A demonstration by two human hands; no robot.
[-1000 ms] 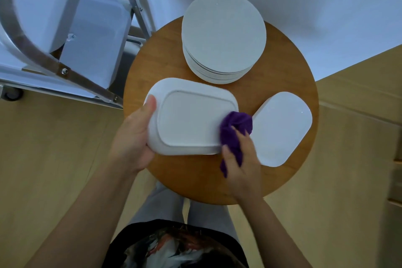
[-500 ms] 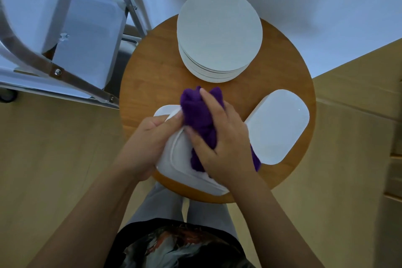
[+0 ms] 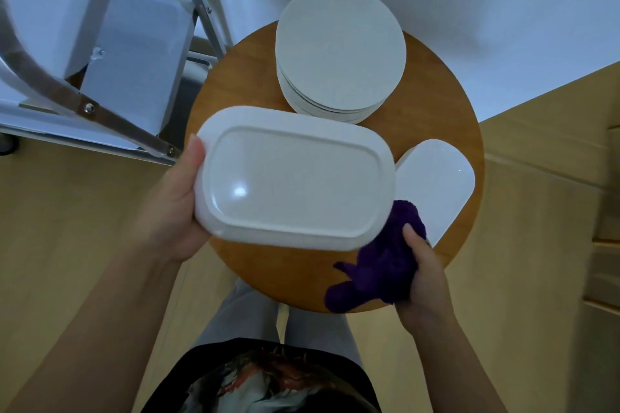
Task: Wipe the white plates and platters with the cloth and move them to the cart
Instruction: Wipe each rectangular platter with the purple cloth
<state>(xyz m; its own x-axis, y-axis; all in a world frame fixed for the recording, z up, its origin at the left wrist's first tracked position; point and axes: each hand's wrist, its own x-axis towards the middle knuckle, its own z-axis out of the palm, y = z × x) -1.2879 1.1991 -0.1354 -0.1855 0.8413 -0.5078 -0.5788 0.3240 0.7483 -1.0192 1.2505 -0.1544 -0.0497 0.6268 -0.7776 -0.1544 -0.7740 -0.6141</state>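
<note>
White platter (image 3: 295, 178) in the left hand's (image 3: 171, 208) curled grip, purple cloth (image 3: 385, 265) bunched tight in the right hand (image 3: 426, 282).

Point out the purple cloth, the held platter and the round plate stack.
purple cloth (image 3: 385, 265): head view, bunched middle.
held platter (image 3: 295, 178): head view, flat centre.
round plate stack (image 3: 340, 52): head view, top plate's face.

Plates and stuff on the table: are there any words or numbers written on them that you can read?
No readable text anywhere in the head view.
Held platter: plain white, no words or stamp showing.
Stack of round plates: blank.
Second platter on the round wooden table: blank.
Purple cloth: no label in view.
Metal cart: no sign or number.
</note>
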